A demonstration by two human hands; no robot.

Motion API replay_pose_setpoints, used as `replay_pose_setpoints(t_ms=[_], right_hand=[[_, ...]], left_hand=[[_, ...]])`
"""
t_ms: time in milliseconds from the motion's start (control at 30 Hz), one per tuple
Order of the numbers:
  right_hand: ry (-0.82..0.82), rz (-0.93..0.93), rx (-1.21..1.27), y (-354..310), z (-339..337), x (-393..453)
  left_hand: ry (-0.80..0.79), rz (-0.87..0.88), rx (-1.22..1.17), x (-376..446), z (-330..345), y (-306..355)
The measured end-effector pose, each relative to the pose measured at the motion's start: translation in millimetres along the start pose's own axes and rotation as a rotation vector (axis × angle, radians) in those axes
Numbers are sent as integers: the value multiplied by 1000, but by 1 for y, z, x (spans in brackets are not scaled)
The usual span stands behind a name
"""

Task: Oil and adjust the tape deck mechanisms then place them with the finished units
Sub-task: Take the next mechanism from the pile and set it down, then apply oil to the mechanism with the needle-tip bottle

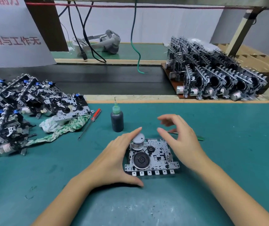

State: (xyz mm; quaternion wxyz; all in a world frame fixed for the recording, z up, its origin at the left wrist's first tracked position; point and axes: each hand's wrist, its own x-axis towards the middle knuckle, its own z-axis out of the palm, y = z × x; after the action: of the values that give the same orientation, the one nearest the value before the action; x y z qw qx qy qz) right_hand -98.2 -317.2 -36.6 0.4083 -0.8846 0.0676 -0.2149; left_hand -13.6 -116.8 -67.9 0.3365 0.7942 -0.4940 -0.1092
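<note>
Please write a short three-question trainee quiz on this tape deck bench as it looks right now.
1. True or false: the left hand touches the mechanism.
2. Which tool lies nearest the oil bottle? A) red screwdriver B) hammer C) pliers
3. Where do the finished units stand: far right or far left?

Key: 1 true, it cups the left edge, while the right hand hovers open above. 2 A. 3 far right, in rows.

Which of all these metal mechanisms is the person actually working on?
The lone tape deck mechanism lying flat between both hands; the left hand touches it. The others sit piled left or racked right.
</note>
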Motion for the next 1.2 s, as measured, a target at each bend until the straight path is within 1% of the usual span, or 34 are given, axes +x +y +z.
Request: replay_pose_setpoints(t_ms=[167,233,267,300,333,367,400,433,467,533,600,700,767,867,933,1033,1133,1200], right_hand=[[-292,171,183,-17,27,54],[-334,186,210,-17,39,64],[-335,184,208,-17,44,68],[-329,183,210,-15,48,70],[-322,185,221,-14,51,72],[-316,188,234,-13,54,73],[-310,189,243,-12,56,75],[-306,187,243,-11,58,76],[-304,181,239,-10,60,78],[-314,174,223,-8,63,81],[-338,180,200,-8,64,85],[-398,140,108,-8,67,90],[-439,86,57,-9,69,92],[-488,59,38,-9,66,92],[-490,93,108,-7,59,90],[-408,170,313,-2,42,77],[-319,169,300,5,23,53],[-193,154,241,8,13,35]], left_hand=[[27,28,23,-1,2,-2],[41,26,-11,-1,0,-1],[80,19,-58,-1,-1,-1],[162,10,-122,0,-2,-1],[296,-6,-189,2,-2,-2],[462,-42,-247,6,-3,-3],[626,-100,-286,11,-4,-6],[744,-174,-312,16,-6,-8],[801,-251,-329,23,-8,-12],[781,-342,-320,33,-10,-19],[746,-361,-289,38,-11,-23],[743,-365,-297,41,-12,-25],[734,-349,-354,40,-11,-24],[688,-313,-437,36,-8,-18],[641,-305,-465,34,-7,-12],[509,-251,-470,30,-4,-3],[359,-193,-325,25,-2,4],[314,-172,-218,24,-2,6]])
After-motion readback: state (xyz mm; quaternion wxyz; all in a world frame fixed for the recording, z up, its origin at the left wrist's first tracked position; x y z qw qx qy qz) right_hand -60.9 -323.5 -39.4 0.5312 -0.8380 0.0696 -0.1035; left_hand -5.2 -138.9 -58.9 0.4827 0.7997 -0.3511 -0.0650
